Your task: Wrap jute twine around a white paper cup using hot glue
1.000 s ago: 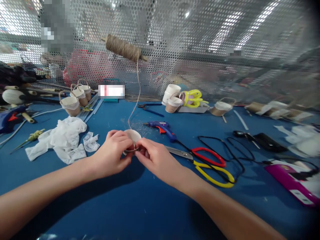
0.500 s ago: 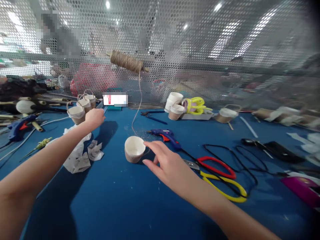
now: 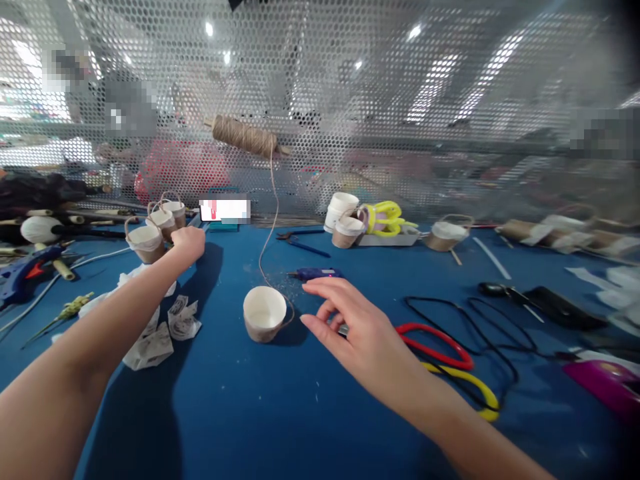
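Note:
A small white-lined paper cup (image 3: pixel 261 331) wrapped in brown stands upright at the middle of the table. Thin twine (image 3: pixel 276 200) runs down to it from a roll (image 3: pixel 244 135) on the mesh, and a loose strand curves at the cup's right side. My right hand (image 3: pixel 350 327) is just right of the cup, apart from it, fingers spread with nothing in them. At the back left, my left hand (image 3: pixel 189 244) is bent down beside several small handled cups (image 3: pixel 146 245); its fingers are hidden behind the back of the hand.
A blue glue gun (image 3: pixel 316 273) lies behind my right hand, with red-and-yellow-handled scissors (image 3: pixel 487 393) partly under that forearm. Pliers (image 3: pixel 307 247), stacked white cups (image 3: pixel 343 208) and yellow-handled scissors (image 3: pixel 387 217) are farther back. Crumpled paper (image 3: pixel 153 350) lies left; black cable (image 3: pixel 450 300) coils right.
My right hand has drawn away from the cup toward the right and now covers more of the glue gun. The left hand stays by the handled cups. The view has shifted slightly.

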A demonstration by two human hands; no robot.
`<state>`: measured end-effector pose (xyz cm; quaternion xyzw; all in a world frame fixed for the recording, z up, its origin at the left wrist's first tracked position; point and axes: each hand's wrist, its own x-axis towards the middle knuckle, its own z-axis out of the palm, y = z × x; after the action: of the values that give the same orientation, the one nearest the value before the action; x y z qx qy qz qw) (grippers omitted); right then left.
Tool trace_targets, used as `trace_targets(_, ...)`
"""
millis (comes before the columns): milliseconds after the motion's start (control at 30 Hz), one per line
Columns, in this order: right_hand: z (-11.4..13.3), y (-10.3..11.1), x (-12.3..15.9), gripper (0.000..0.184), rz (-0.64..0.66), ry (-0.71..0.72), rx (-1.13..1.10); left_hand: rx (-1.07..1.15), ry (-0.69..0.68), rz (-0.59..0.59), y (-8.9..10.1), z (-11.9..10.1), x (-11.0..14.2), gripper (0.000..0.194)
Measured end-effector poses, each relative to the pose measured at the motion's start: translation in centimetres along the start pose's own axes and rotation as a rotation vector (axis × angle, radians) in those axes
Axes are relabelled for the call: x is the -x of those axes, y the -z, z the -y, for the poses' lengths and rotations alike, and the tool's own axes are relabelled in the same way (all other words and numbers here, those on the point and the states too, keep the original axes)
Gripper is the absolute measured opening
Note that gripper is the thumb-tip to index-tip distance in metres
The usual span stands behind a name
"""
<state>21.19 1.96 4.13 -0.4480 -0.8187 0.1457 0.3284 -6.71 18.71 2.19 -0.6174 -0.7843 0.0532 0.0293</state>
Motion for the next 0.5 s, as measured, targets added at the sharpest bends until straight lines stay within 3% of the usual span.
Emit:
trace_targets(167, 0.3, 0.8, -0.4, 0.024, -0.047, -0.099, -0.145, 0.018, -0.029, -0.123, 2.6, -0.5, 5.2, 0.025)
trace_targets(333, 1.1, 0.7, -0.8, 0.038, 0.143, -0.272, -0.503, 0.085, -0.292, -0.269, 4.2, -2.6, 14.4, 0.022)
trace_targets(367, 1.3, 0.5, -0.8, 0.040, 0.183, -0.269, -0.561, 0.112, -0.413, -0.279, 4.1, -3.1, 16.1, 0.018)
trace_targets(433, 1.8, 0.1, -0.6, 0.035, 0.256, -0.247, -0.622, 0.239, -0.875, -0.350, 3.5, -3.9, 18.6, 0.015)
trace_targets(500, 2.3, 0.1, -0.4, 0.028, 0.275, -0.221, -0.612, 0.353, -1.045, -0.399, 2.7, -4.3, 19.9, 0.017)
